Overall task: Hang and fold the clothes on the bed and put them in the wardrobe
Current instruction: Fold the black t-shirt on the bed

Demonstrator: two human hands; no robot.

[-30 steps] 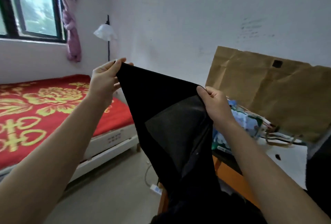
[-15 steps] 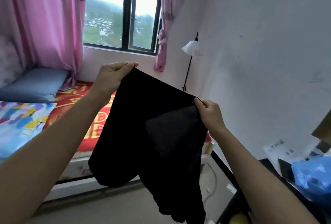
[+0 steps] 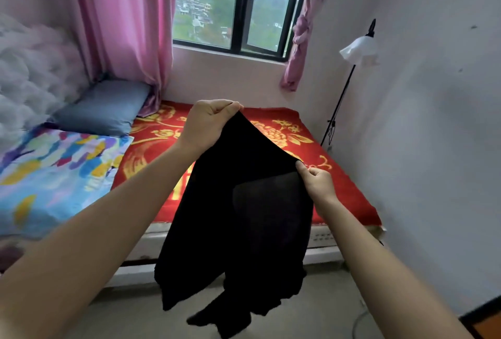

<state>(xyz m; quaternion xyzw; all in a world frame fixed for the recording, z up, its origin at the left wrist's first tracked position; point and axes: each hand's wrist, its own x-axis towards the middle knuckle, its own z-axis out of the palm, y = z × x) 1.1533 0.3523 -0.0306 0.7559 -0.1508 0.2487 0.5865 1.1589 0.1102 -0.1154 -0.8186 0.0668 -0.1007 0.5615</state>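
Bed (image 3: 320, 239) with red blanket (image 3: 341, 176), blue pillow (image 3: 103, 106); pink curtain (image 3: 122, 18), lamp (image 3: 357, 49). Left hand (image 3: 208, 121) and right hand (image 3: 317, 184) pinch black garment (image 3: 244, 216). View swung left since earlier.

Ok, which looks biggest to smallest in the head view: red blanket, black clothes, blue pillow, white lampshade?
Top, unranked: red blanket and black clothes look alike; the clothes hang nearer, hiding some blanket.
Then blue pillow.
Smallest: white lampshade.
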